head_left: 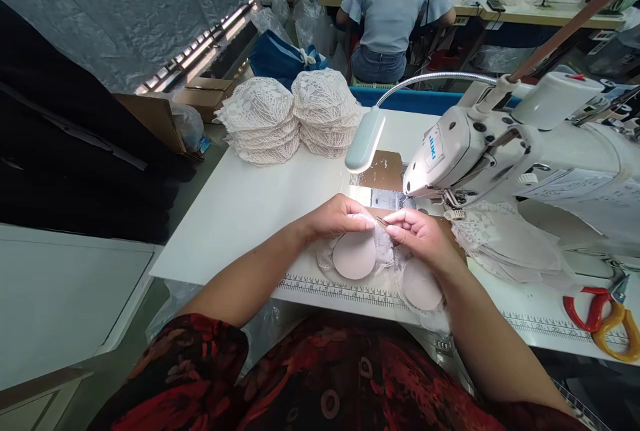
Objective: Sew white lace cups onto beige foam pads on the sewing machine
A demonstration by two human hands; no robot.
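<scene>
Left fingers [358, 223] pinched a padded lace garment [354, 256].
Right fingers [409, 217], just beside, held a slim tool [382, 221], a sewing machine [453, 144] beyond.

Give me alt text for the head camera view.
A person's left hand pinches white lace and the right hand holds a small thin tool, with two pale rounded pads below them. A sewing machine stands at right on the white table. Two stacks of lace pieces sit farther back, and red-and-orange-handled scissors lie near the right edge.
</scene>
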